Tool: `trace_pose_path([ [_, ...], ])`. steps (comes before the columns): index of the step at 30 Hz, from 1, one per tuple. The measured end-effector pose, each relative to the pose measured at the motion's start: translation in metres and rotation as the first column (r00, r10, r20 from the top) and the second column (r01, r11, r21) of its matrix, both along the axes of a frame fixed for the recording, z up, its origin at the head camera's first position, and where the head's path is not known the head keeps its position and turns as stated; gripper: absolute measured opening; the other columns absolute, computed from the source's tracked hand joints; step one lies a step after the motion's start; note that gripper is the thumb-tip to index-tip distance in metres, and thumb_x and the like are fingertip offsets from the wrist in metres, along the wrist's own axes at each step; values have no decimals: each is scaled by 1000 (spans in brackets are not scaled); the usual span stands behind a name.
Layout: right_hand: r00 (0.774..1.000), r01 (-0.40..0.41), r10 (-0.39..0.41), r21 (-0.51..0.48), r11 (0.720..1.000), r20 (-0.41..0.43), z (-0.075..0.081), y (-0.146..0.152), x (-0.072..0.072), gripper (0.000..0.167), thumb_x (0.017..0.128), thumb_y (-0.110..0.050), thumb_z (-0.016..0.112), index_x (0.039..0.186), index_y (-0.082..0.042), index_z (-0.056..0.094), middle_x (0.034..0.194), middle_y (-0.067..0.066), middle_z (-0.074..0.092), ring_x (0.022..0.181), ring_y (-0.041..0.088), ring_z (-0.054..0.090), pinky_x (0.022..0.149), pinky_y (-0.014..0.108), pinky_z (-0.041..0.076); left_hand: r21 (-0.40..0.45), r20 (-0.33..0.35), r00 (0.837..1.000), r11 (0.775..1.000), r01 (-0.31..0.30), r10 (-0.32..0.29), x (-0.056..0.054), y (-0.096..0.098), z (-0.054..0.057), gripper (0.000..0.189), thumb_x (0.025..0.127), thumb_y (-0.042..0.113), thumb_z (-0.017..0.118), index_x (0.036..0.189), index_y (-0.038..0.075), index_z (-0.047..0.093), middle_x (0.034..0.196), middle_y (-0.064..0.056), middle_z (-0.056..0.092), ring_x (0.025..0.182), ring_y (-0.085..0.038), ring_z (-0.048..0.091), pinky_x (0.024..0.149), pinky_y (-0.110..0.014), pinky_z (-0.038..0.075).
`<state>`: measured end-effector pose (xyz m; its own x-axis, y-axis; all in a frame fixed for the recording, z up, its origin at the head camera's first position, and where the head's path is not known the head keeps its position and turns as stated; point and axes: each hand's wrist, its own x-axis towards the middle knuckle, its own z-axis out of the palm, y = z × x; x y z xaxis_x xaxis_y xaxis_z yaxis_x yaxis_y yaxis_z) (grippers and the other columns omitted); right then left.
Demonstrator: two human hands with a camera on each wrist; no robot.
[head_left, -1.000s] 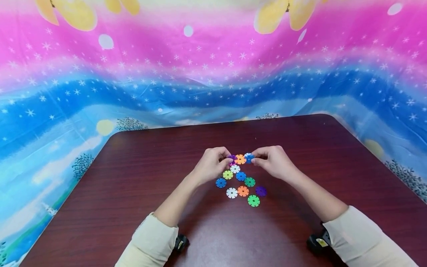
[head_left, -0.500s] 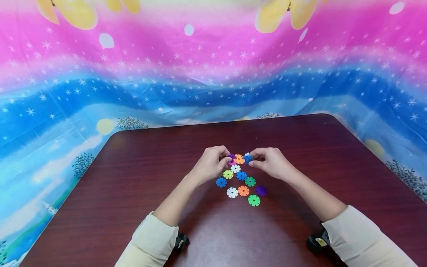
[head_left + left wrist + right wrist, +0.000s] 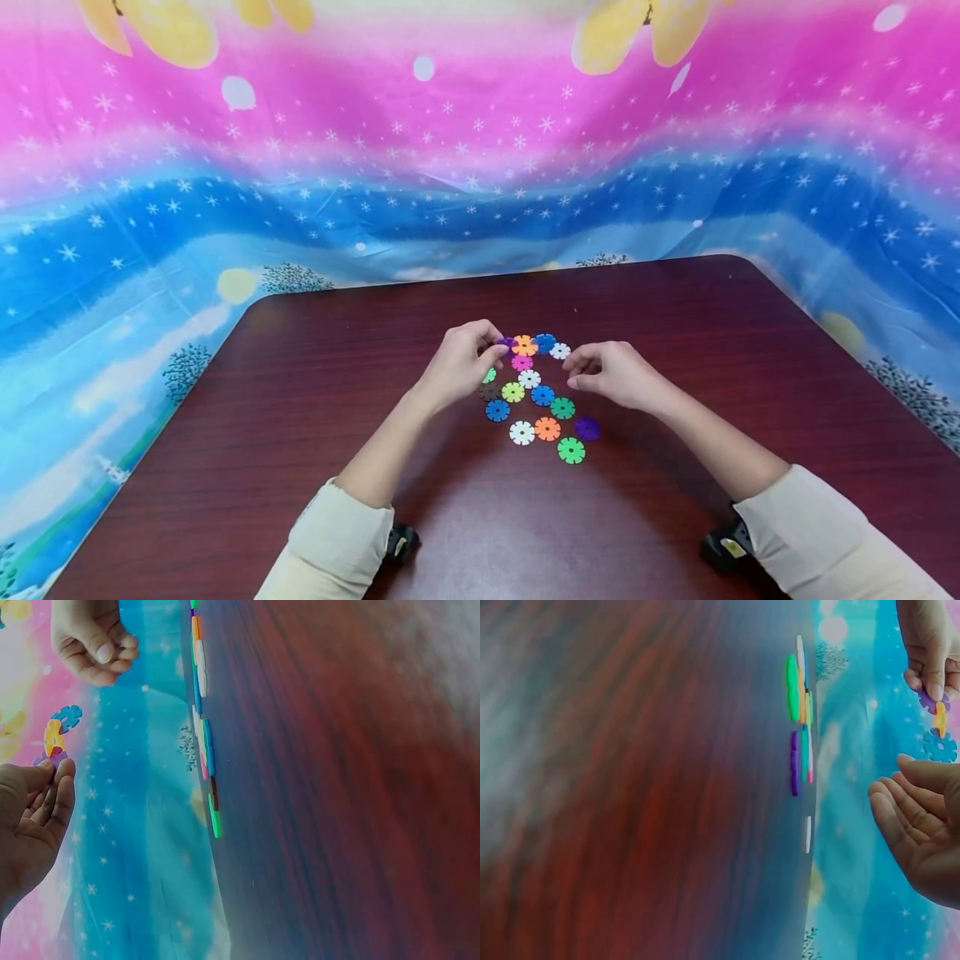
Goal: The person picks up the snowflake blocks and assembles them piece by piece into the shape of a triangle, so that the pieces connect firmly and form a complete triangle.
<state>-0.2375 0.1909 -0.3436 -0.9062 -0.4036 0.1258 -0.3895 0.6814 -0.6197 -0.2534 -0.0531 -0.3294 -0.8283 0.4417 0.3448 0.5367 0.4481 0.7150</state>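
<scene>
while thirteen loose notched discs point(image 3: 542, 395) lie on the table point(image 3: 337, 375) — three white, three green, two blue, one each of pink, brown, yellow-green, orange and purple — three more form a chain point(image 3: 525, 345) in the air. the left hand point(image 3: 456, 364) pinches its purple end disc point(image 3: 510, 342) between thumb and fingers; the right hand point(image 3: 618, 375), thumb and fingers parted, hovers near its blue end disc point(image 3: 545, 343) without touching it. a middle orange disc point(image 3: 529, 347) joins the two.
</scene>
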Motion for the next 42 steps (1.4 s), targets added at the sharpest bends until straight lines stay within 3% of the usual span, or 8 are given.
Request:
trace_pose_path([
  [3, 999, -34, 33, 29, 999, 41, -3, 3, 1, 18, 81, -7, 70, 97, 0, 67, 81, -1, 64, 74, 15, 60, 66, 28, 50, 6, -2, 1000, 1000, -5, 5, 0, -1, 0, 6, 89, 6, 59, 89, 0, 59, 79, -12, 62, 68, -23, 63, 54, -23, 49],
  [9, 989, -87, 72, 117, 989, 130, -7, 7, 5, 20, 78, -7, 73, 97, -2, 68, 80, -2, 63, 72, 14, 57, 65, 27, 50, 6, -15, 1000, 1000, -27, 27, -1, -3, 0, 4, 89, 6, 60, 90, 2, 60, 76, -7, 61, 62, -9, 59, 54, -24, 49],
  [17, 974, -163, 123, 215, 963, 191, -8, 8, 11, 26, 73, -6, 76, 97, -3, 66, 79, 1, 58, 73, 15, 50, 62, 27, 45, 32, -7, 999, 999, -39, 39, -3, -4, -1, 4, 89, 6, 60, 90, 2, 60, 79, -12, 62, 63, -10, 60, 49, -26, 46],
  [24, 963, -189, 114, 308, 933, 245, -10, 6, 14, 31, 72, -9, 78, 100, -6, 63, 80, 2, 52, 71, 16, 46, 59, 27, 43, 73, 5, 999, 996, -52, 52, -3, -5, -1, 5, 89, 6, 61, 89, 2, 59, 73, -6, 62, 62, -10, 60, 44, -25, 41],
  [30, 963, -180, 95, 337, 924, 253, -14, 4, 14, 30, 72, -9, 78, 96, -8, 59, 78, 2, 50, 70, 16, 45, 58, 27, 42, 89, 27, 998, 994, -57, 55, -3, -5, -1, 5, 89, 7, 60, 90, 2, 59, 71, -3, 62, 62, -11, 61, 44, -25, 41],
  [37, 966, -174, 89, 355, 918, 241, -15, 3, 14, 28, 72, -9, 79, 90, -10, 57, 76, 1, 49, 68, 16, 45, 57, 27, 42, 90, 30, 998, 994, -54, 51, -2, -6, -2, 5, 89, 6, 60, 89, 2, 59, 73, -11, 64, 62, -11, 61, 43, -25, 39],
  [42, 968, -171, 89, 351, 921, 236, -16, 3, 14, 28, 71, -8, 79, 87, -11, 56, 76, 2, 49, 68, 16, 45, 57, 28, 42, 91, 32, 998, 994, -55, 53, -1, -7, -1, 4, 88, 6, 61, 89, 3, 59, 70, -4, 62, 62, -11, 60, 44, -24, 40],
])
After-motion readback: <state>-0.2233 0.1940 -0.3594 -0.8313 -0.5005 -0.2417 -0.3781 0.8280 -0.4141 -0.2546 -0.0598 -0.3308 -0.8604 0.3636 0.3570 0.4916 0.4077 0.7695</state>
